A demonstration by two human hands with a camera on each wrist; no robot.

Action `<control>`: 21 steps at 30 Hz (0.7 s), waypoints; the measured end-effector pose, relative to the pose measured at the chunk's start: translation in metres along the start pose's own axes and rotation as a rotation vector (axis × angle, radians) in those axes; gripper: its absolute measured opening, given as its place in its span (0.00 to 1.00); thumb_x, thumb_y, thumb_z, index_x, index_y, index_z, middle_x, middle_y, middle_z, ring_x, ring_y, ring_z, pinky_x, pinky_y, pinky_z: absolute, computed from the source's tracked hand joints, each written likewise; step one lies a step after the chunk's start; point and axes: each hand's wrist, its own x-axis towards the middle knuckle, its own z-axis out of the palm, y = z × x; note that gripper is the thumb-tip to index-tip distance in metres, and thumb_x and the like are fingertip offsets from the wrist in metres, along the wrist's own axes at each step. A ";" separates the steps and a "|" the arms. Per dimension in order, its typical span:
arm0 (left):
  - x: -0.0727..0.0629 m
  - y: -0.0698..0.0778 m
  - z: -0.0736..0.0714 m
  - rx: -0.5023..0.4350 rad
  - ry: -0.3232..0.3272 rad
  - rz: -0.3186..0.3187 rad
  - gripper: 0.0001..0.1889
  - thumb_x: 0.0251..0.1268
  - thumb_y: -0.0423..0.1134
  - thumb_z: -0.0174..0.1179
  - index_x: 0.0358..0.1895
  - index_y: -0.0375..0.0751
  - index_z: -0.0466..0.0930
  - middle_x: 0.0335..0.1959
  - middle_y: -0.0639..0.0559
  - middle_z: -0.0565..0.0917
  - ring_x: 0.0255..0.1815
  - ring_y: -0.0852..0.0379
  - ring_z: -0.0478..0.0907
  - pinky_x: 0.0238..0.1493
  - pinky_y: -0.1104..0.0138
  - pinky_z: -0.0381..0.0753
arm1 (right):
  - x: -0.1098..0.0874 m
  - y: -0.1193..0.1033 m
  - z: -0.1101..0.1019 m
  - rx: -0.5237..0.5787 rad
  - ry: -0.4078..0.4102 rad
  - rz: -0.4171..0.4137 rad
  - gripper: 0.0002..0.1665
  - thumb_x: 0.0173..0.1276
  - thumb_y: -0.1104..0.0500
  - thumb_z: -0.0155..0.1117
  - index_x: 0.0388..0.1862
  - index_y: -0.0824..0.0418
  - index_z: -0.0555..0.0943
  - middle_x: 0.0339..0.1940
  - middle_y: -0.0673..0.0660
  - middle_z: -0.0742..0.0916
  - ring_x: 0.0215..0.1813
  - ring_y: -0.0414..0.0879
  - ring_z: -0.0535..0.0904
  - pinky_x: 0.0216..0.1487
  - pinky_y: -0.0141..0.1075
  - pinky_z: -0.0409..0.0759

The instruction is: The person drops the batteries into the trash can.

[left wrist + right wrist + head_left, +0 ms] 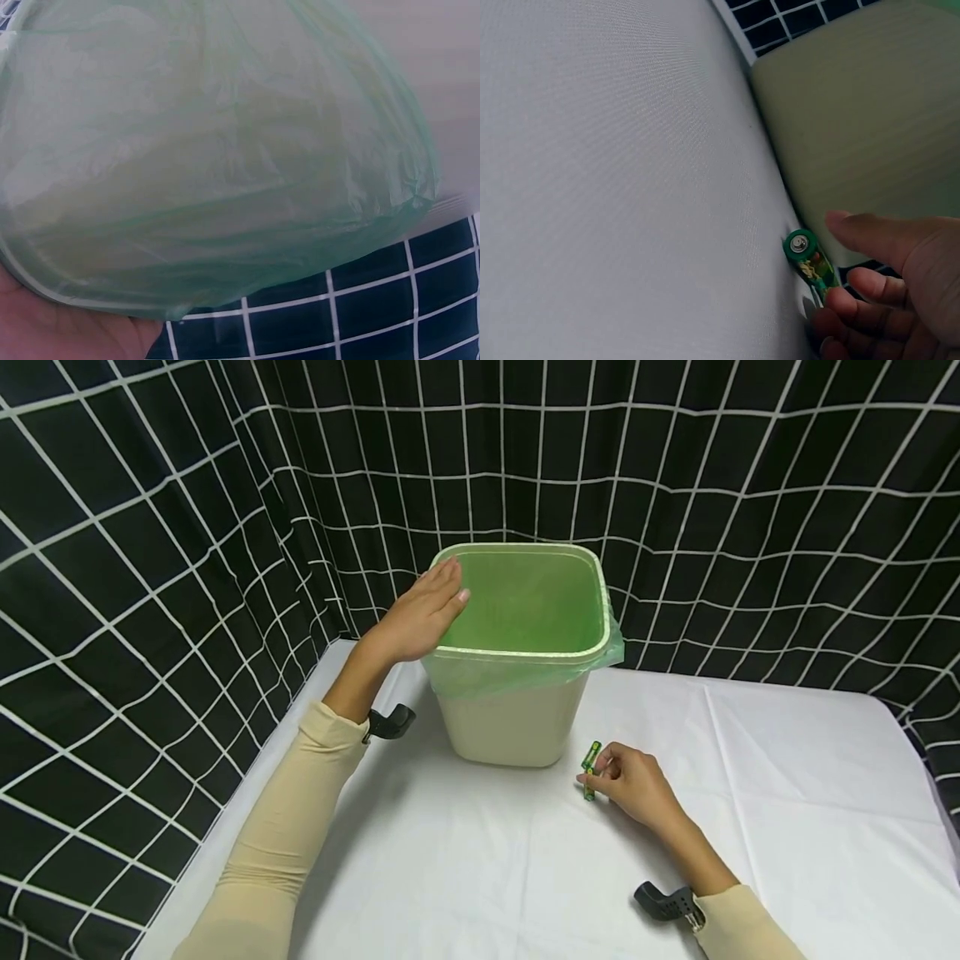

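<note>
A cream waste bin (510, 727) with a pale green bag (480, 681) folded over its rim stands at the back. Against the bin's left rim rests my left hand (423, 618), fingers fairly straight; the left wrist view shows its palm (67, 326) beside the bag-covered rim. Two green batteries (592, 753) lie on the white cloth in front of the bin, roughly end to end. My right hand (633, 781) is at them, thumb and fingers around the nearer one. In the right wrist view, the thumb is apart from the visible battery (814, 262), and curled fingertips are close to its lower end.
A white cloth (465, 860) covers the table. Black curtains with a white grid (712, 485) rise behind and along the left side. A dark wrist mount (663, 902) sits on the right forearm, another (392, 722) on the left.
</note>
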 end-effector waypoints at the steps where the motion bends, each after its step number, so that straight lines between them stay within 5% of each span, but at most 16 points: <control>1: 0.000 0.000 0.000 -0.002 -0.001 0.001 0.32 0.86 0.50 0.27 0.80 0.30 0.41 0.83 0.40 0.41 0.84 0.47 0.34 0.80 0.66 0.30 | 0.000 0.000 0.000 -0.005 -0.003 0.007 0.16 0.60 0.55 0.79 0.32 0.62 0.80 0.20 0.49 0.79 0.23 0.41 0.71 0.26 0.34 0.69; 21: 0.000 0.001 -0.002 -0.008 0.001 0.002 0.32 0.86 0.49 0.28 0.80 0.30 0.41 0.83 0.40 0.41 0.84 0.47 0.34 0.80 0.65 0.31 | 0.000 -0.002 0.001 -0.041 -0.028 0.044 0.16 0.60 0.55 0.78 0.25 0.58 0.79 0.16 0.47 0.78 0.23 0.41 0.70 0.26 0.34 0.68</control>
